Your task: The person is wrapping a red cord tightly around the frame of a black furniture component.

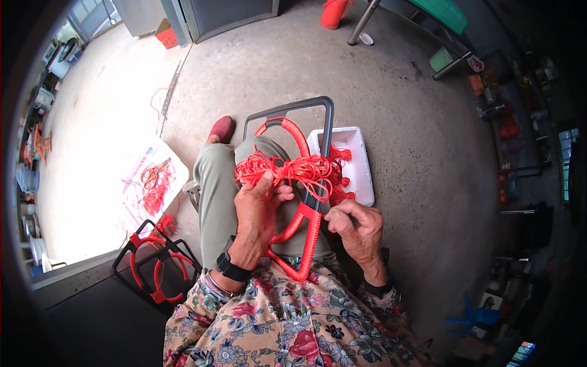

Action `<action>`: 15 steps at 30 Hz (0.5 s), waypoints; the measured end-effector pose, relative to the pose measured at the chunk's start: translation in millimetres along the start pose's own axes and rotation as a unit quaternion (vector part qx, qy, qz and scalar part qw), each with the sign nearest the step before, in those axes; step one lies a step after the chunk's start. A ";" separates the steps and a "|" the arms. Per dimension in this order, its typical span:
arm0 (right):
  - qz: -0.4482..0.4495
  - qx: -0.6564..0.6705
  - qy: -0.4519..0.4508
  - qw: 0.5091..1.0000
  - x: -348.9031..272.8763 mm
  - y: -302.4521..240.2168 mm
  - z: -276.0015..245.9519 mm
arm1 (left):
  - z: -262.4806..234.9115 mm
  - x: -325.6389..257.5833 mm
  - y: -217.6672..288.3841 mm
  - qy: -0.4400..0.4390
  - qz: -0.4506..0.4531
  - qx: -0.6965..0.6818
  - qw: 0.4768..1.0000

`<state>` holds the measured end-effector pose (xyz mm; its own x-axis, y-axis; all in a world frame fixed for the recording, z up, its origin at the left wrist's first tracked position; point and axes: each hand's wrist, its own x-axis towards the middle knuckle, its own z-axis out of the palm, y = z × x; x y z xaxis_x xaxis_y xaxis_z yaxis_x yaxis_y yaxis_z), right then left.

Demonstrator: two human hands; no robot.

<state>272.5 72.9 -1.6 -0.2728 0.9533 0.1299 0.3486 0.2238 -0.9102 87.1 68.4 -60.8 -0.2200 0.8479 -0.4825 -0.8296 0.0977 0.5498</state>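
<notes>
A looped bundle of red cord [287, 170], gathered at its middle, is gripped by my left hand [255, 211], thumb on top. Beneath it, a black frame [330, 116] rests over my lap. Tight red cord wrapping [310, 244] covers the frame's near end and a curved inner part. My right hand [361, 232] is just right of the wrapped part, its fingers curled in toward the thumb. Whatever lies between those fingers is too small to make out.
A white foam box [365, 177] with red cord stands right of my knee. On the left floor, a white sheet [174, 177] bears scissors [156, 171] and tangled red cord. Similar black-and-red frames [160, 269] lean at my left. Farther off are a red bucket [333, 15] and a green-topped table [443, 12].
</notes>
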 end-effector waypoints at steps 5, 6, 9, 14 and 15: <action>0.079 0.084 -0.034 0.993 -9.7 45.0 14.0 | 6.1 -0.9 0.8 0.036 0.053 0.025 0.998; 0.065 0.107 -0.026 0.992 -9.8 52.2 16.6 | 7.4 -0.9 2.3 0.048 0.068 0.005 0.996; -0.039 0.087 -0.056 0.994 1.1 68.0 21.4 | -3.2 2.3 0.9 0.036 0.153 0.085 0.984; -0.007 0.107 -0.091 0.990 19.0 55.9 35.6 | -3.8 -6.7 -9.3 -0.040 0.313 0.421 0.850; -0.033 0.146 -0.091 0.985 19.8 66.7 39.6 | 0.7 -8.7 -13.6 -0.055 0.274 0.410 0.869</action>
<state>254.9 98.7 -75.3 -0.4509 0.8809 0.1439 0.0595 0.1905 -0.9799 100.7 60.1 -63.6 -0.3782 0.9245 0.0472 0.0373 -0.0357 0.9987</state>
